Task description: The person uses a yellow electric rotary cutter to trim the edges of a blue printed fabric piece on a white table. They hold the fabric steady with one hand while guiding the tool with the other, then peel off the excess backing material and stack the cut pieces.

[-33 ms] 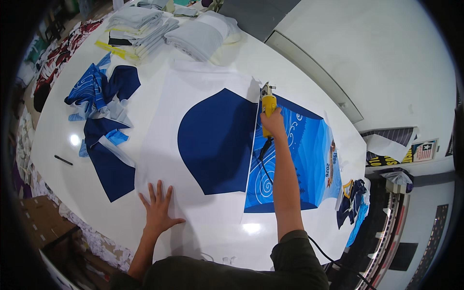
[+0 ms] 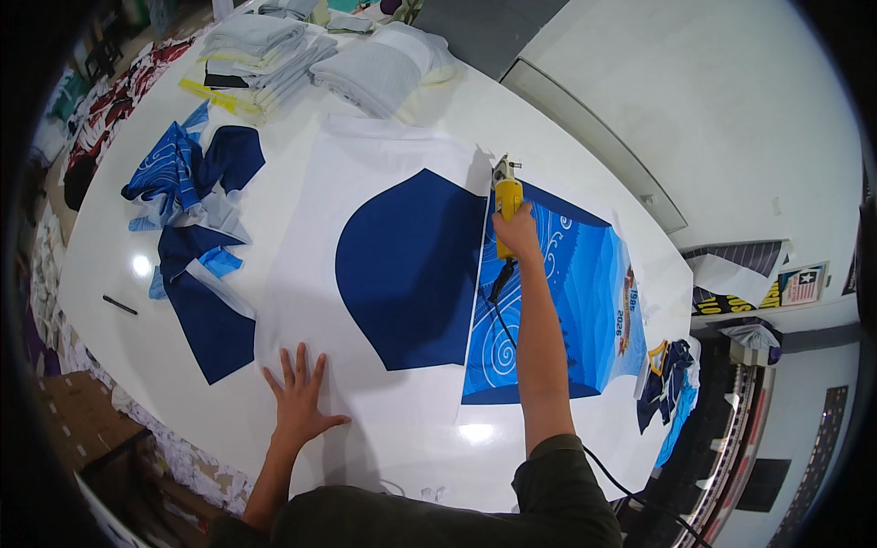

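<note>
A white fabric sheet (image 2: 311, 265) printed with a dark navy panel (image 2: 411, 265) lies spread on the white table (image 2: 128, 219). My right hand (image 2: 516, 230) grips a yellow electric fabric cutter (image 2: 505, 203) at the sheet's far right edge, its black cord trailing back along my forearm. To the right lies a bright blue printed panel (image 2: 585, 292) with white swirls. My left hand (image 2: 297, 397) presses flat, fingers spread, on the sheet's near edge.
Blue and navy cut pieces (image 2: 196, 237) lie heaped at the left, with a black pen (image 2: 120, 305) near them. Folded grey-white fabric stacks (image 2: 365, 68) and a yellow ruler (image 2: 215, 96) sit at the far end. More blue fabric (image 2: 671, 384) hangs off the right.
</note>
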The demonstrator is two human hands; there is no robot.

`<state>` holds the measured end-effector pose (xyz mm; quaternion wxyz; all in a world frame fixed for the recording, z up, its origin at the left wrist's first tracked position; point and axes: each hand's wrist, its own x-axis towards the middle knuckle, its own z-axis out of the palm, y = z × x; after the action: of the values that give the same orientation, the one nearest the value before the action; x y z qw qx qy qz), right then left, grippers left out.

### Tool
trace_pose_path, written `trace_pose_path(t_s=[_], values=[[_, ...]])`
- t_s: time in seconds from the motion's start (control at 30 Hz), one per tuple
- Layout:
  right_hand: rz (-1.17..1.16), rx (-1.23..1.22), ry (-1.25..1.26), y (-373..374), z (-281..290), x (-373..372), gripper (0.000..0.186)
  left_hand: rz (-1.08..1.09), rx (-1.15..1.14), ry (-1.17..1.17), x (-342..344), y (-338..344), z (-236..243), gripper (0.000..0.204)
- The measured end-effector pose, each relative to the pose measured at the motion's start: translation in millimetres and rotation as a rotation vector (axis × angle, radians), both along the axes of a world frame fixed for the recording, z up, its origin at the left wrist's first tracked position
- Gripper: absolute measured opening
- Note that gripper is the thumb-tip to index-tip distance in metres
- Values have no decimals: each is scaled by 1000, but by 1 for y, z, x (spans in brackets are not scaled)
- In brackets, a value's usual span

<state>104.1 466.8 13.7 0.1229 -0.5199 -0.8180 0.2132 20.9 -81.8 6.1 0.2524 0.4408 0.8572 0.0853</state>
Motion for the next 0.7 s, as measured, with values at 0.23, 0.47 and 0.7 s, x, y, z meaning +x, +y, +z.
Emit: trace_pose_path(t_s=[0.23,0.47,0.7], values=[[-25,20,2,43,-5,-12,72,-34,-8,21,2,3,-5,140],[-121,-31,124,92,10,-50,72,96,-74,6,-21,-19,9,136],[-331,-309,695,-64,76,128,53,262,-661,141,-100,-63,40,111]])
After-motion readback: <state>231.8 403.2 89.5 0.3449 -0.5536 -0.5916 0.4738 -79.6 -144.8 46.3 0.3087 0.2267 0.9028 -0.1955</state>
